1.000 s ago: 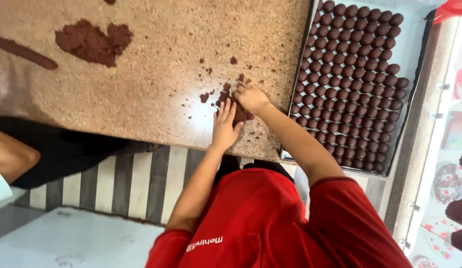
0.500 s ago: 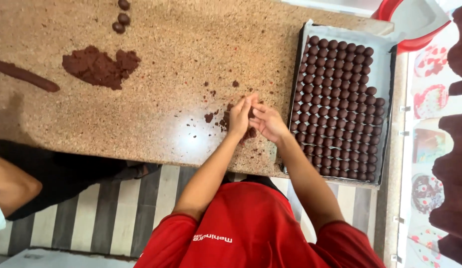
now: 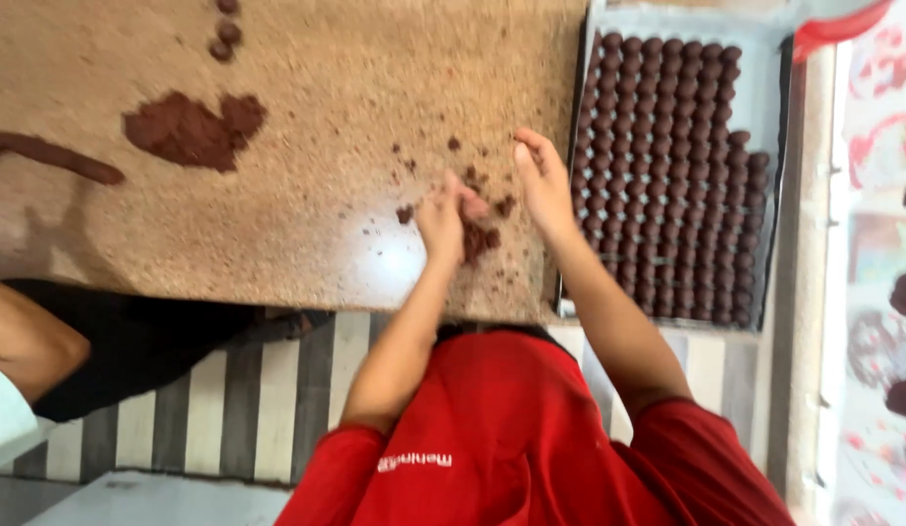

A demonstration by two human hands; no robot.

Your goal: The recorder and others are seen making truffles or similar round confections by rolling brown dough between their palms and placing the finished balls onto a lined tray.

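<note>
My left hand [image 3: 441, 216] rests on the speckled stone counter [image 3: 355, 88], fingers bunched over a small clump of brown dough [image 3: 475, 237]; motion blur hides the exact grip. Loose brown crumbs [image 3: 407, 212] lie around it. My right hand [image 3: 544, 182] hovers just to the right, fingers stretched out and apart, holding nothing, close to the left rim of a metal tray [image 3: 764, 44]. Several rows of small brown dough balls [image 3: 667, 166] fill that tray.
A flattened brown dough patch [image 3: 190, 129], a rolled dough strip [image 3: 54, 156] and a few dough balls [image 3: 224, 29] lie at the counter's left. Another person's arm [image 3: 24, 341] shows at the lower left. A striped floor [image 3: 229, 409] lies below the counter edge.
Half a second ago both hands were pressed together over the crumbs. They have since parted: the right hand lifted and spread, the left stayed down on the dough clump.
</note>
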